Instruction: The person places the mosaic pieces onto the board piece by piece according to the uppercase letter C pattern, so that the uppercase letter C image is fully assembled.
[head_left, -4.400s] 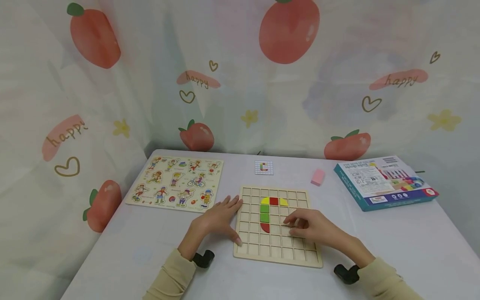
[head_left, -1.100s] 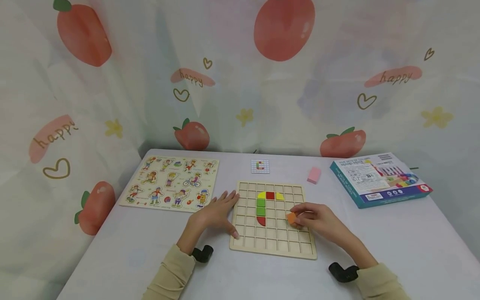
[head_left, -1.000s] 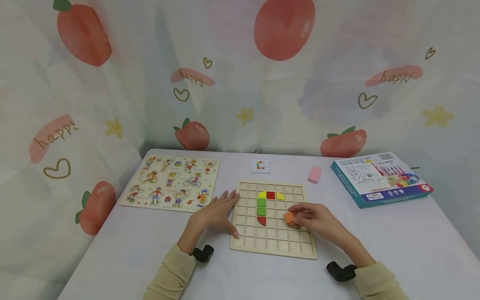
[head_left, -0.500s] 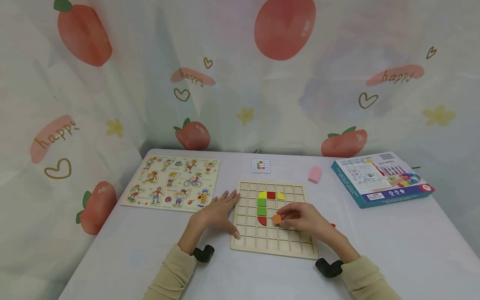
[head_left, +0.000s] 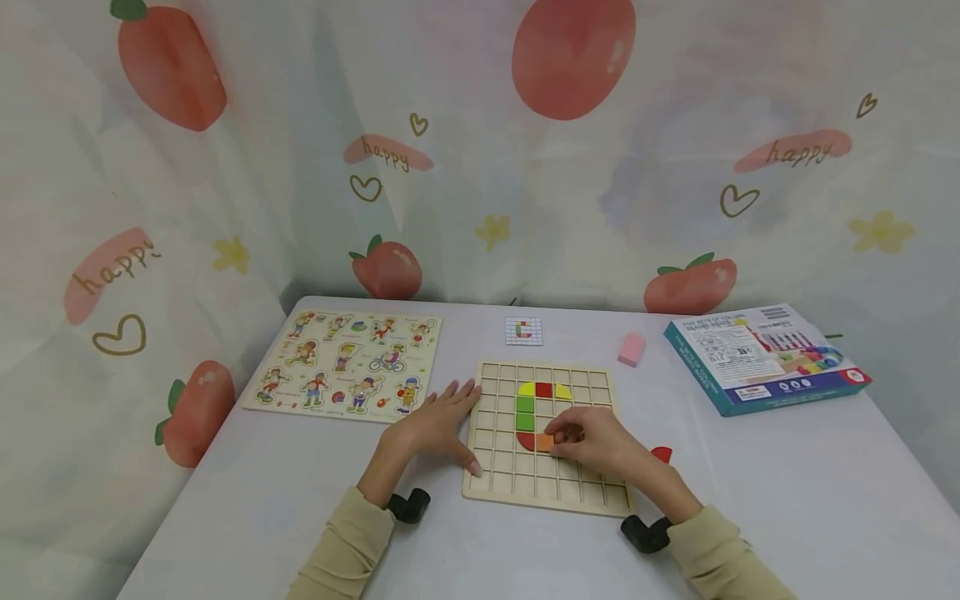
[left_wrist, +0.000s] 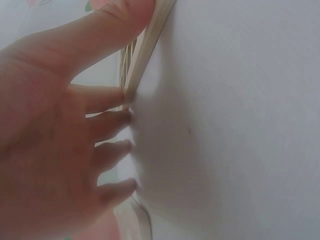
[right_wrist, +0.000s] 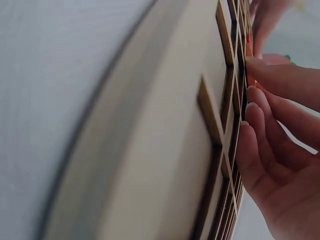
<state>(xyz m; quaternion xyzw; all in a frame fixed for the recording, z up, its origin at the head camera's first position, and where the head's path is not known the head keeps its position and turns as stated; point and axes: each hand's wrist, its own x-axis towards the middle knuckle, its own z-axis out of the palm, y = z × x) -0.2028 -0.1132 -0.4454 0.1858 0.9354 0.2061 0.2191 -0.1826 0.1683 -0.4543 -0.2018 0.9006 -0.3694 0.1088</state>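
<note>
A wooden grid board (head_left: pixel 495 483) lies on the table in the head view. My left hand (head_left: pixel 435 433) rests at its left edge, fingers spread, fingertips and thumb touching the rim. My right hand (head_left: pixel 600 442) pinches an orange square block (head_left: pixel 545 443) between thumb and finger, at a cell right of a red quarter-round block (head_left: pixel 526 442). Above that sit two green squares (head_left: pixel 525 413), a yellow quarter-round (head_left: pixel 527 389), a red square (head_left: pixel 543 390) and another yellow quarter-round (head_left: pixel 562 392). In the right wrist view only a sliver of the orange block shows by the fingertips.
A red quarter-round block (head_left: pixel 662 454) lies right of the board, partly behind my right forearm. Behind the board are a small pattern card (head_left: pixel 523 332) and a pink block (head_left: pixel 632 349). A picture puzzle board (head_left: pixel 345 367) stands left, a teal-edged box (head_left: pixel 765 358) right.
My right hand has carried the orange block left across the board, down to the cell beside the red quarter-round. A red block right of the board has come into view. My left hand stays put.
</note>
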